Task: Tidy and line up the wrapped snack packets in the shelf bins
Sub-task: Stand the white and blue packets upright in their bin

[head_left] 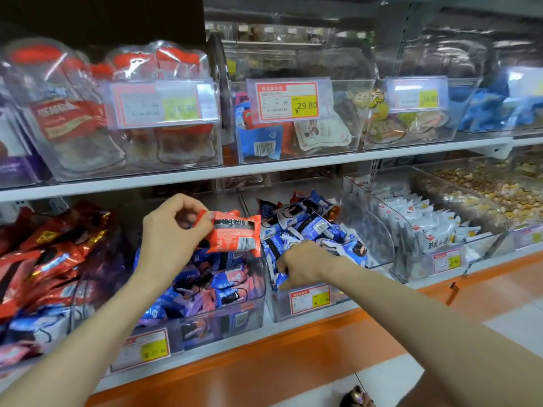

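Observation:
My left hand (172, 230) pinches a red wrapped snack packet (235, 233) by its left end and holds it in the air above the middle clear bin (255, 315). That bin holds a jumble of blue, pink and purple packets (205, 286). My right hand (299, 267) reaches into the neighbouring clear bin (296, 309) to the right, its fingers curled round blue and white packets (311, 227) near the bin's front. The fingertips are hidden among the wrappers.
A bin of red foil packets (44, 254) stands at the left. White packets (426, 221) stand in rows in a bin to the right, loose sweets (484, 189) beyond. An upper shelf (264, 168) carries lidded bins with price tags. An orange shelf edge (293, 356) runs below.

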